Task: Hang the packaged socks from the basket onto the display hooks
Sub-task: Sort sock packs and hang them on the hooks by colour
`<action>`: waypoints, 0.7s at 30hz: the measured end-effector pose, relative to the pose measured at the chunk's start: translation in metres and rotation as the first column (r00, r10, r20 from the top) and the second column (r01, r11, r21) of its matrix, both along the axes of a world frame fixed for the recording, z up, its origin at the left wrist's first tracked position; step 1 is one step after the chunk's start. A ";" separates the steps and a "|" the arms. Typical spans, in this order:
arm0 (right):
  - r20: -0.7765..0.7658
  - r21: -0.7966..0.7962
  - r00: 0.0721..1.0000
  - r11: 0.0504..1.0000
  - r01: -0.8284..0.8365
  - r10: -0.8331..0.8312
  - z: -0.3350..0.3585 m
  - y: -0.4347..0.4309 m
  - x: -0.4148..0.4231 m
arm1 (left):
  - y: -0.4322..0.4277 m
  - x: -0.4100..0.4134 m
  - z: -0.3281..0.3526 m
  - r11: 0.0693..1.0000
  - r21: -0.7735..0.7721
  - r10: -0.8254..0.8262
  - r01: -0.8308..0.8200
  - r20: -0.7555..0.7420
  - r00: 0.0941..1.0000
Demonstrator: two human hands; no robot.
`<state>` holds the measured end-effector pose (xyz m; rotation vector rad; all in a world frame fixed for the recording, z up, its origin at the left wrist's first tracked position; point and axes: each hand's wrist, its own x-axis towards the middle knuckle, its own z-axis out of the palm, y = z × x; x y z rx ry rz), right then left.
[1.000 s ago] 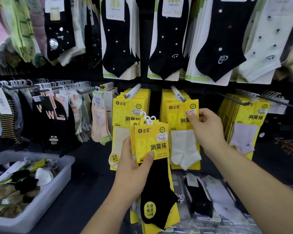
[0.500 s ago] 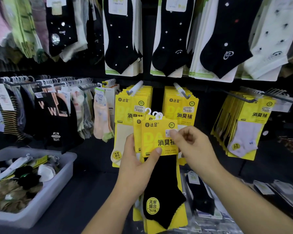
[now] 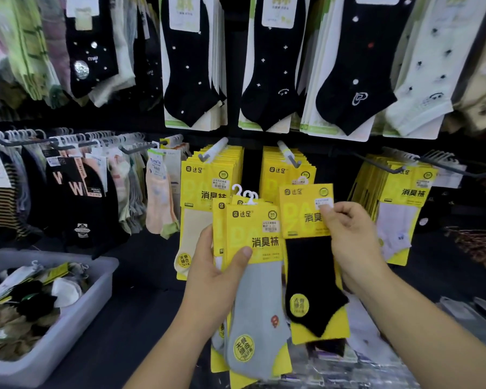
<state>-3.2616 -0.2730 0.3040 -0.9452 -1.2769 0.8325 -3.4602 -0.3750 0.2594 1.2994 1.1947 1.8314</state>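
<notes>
My left hand (image 3: 213,276) grips the spare packs (image 3: 253,228); my right hand (image 3: 351,242) pinches the black-sock pack (image 3: 306,217). I'd square its hanger to the display hook (image 3: 288,155).

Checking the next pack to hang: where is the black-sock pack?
Head view, right of centre: the right hand pinches the black-sock pack by its yellow header, right of the stack gripped by the left hand.

A dark counter (image 3: 141,276) across the lower frame carries a pale plastic basket (image 3: 96,293) at lower left and flat clear-wrapped packets (image 3: 376,357) at lower right, beneath hooks (image 3: 213,150) hung with yellow sock packs (image 3: 208,175).
</notes>
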 end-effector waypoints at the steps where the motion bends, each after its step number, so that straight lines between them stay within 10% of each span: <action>1: 0.025 0.045 0.998 0.997 0.059 -0.060 0.004 0.004 0.004 | 0.000 -0.002 0.000 1.000 -0.001 0.015 -0.015 -0.008 1.000; 10: 0.158 0.267 0.967 0.951 0.154 -0.201 0.034 0.027 -0.011 | 0.003 -0.004 -0.001 0.998 -0.012 0.061 -0.061 -0.040 0.997; 21: 0.100 0.091 0.971 0.974 0.206 -0.215 0.008 0.032 -0.024 | 0.002 -0.002 0.001 0.999 -0.007 0.036 -0.037 -0.043 0.998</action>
